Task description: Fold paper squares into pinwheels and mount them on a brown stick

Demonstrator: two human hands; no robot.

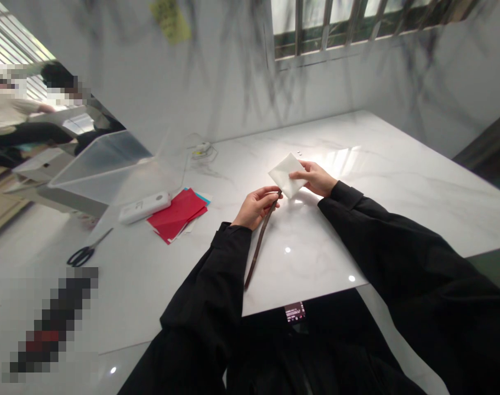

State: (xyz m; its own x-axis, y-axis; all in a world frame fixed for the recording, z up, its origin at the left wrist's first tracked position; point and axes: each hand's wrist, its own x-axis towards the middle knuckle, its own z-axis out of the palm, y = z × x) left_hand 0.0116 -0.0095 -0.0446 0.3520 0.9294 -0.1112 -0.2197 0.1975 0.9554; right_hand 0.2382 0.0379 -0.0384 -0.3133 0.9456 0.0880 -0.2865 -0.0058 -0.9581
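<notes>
My left hand point(258, 207) pinches a thin dark brown stick point(260, 241) near its upper end. The stick slants down toward the table's front edge. In my right hand point(314, 178) is a square of white paper point(287, 173), gripped at its right side with the thumb on top. The paper's lower corner meets or overlaps the stick's tip; whether they are joined I cannot tell. Both hands are close together over the white marbled table point(316, 241).
Left of my hands lie red sheets point(178, 211) with blue and white ones beneath, and a white elongated device point(145, 207). Black-handled scissors point(87, 249) lie farther left. A clear plastic bin point(106, 164) stands behind them. Two people sit at far left. A wall point(217, 82) bounds the back.
</notes>
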